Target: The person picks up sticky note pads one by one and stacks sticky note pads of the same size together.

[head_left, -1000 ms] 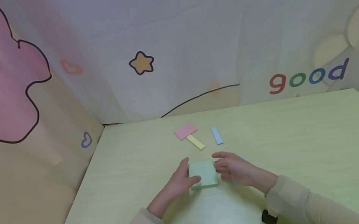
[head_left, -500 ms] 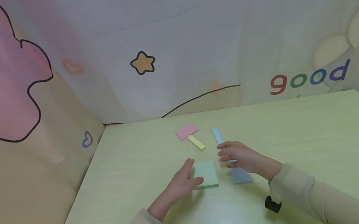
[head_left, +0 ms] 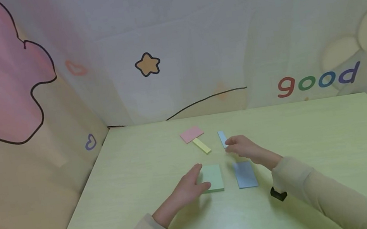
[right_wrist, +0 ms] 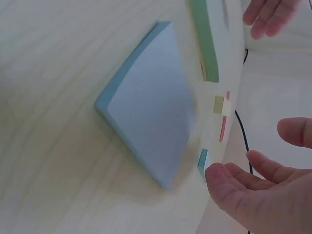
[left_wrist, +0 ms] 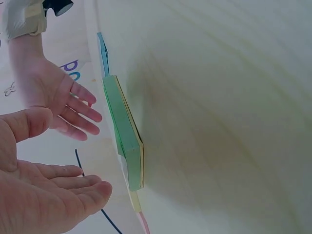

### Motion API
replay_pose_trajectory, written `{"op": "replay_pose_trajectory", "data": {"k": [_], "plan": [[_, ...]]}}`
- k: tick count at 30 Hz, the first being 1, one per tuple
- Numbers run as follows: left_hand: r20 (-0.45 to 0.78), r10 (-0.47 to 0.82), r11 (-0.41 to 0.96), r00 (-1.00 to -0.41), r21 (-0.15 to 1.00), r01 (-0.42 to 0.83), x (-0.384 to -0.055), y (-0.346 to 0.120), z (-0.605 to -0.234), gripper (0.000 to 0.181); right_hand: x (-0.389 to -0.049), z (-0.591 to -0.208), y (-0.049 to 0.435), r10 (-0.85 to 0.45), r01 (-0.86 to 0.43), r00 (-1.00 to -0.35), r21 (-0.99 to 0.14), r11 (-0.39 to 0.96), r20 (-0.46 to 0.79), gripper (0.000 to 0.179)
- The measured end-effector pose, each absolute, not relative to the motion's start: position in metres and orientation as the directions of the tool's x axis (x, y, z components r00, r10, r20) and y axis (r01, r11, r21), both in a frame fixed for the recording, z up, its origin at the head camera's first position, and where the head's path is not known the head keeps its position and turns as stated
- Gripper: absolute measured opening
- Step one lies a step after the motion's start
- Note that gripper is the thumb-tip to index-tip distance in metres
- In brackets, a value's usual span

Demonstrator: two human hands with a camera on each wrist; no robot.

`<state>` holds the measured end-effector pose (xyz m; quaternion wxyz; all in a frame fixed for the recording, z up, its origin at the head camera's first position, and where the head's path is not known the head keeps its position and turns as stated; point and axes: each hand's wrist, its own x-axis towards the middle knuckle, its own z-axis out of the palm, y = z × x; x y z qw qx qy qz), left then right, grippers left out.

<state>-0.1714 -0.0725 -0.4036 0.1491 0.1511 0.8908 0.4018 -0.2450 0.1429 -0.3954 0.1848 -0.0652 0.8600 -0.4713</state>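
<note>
— What has changed for us?
— Our right hand [head_left: 242, 148] has left the green block [head_left: 215, 178] and reached forward, uncovering the blue block [head_left: 246, 175] just below it.
— Are we gripping anything there?
— No, our thumb stands apart from loosely bent fingers, near the end of the blue strip [head_left: 221, 137]; we can't tell whether they touch.
— And our left hand [head_left: 187, 187]?
— It has edged further over the green block's near-left side, fingers extended, holding nothing.
— How do the pieces look to us?
— The strip is narrow and pale; both blocks are flat slabs, the green one thicker, with a deeper-coloured edge.
</note>
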Motion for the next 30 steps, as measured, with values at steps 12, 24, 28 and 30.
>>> {"op": "replay_pose_trajectory", "data": {"k": [12, 24, 28, 30], "plan": [[-0.117, 0.393, 0.617, -0.912, 0.769, 0.167, -0.17, -0.072, -0.401, 0.059, -0.254, -0.405, 0.135, -0.426, -0.284, -0.895, -0.564, 0.775, -0.135, 0.043], [-0.13, 0.38, 0.611, -0.916, 0.778, 0.143, -0.17, -0.073, -0.405, 0.059, -0.256, -0.413, 0.135, -0.471, -0.293, -0.86, -0.565, 0.771, -0.198, 0.047], [-0.134, 0.375, 0.611, -0.917, 0.78, 0.135, -0.171, -0.072, -0.405, 0.059, -0.255, -0.414, 0.136, -0.477, -0.3, -0.857, -0.566, 0.768, -0.194, 0.043], [-0.137, 0.373, 0.61, -0.918, 0.782, 0.131, -0.171, -0.072, -0.404, 0.059, -0.255, -0.414, 0.136, -0.479, -0.306, -0.858, -0.565, 0.767, -0.186, 0.041]]}}
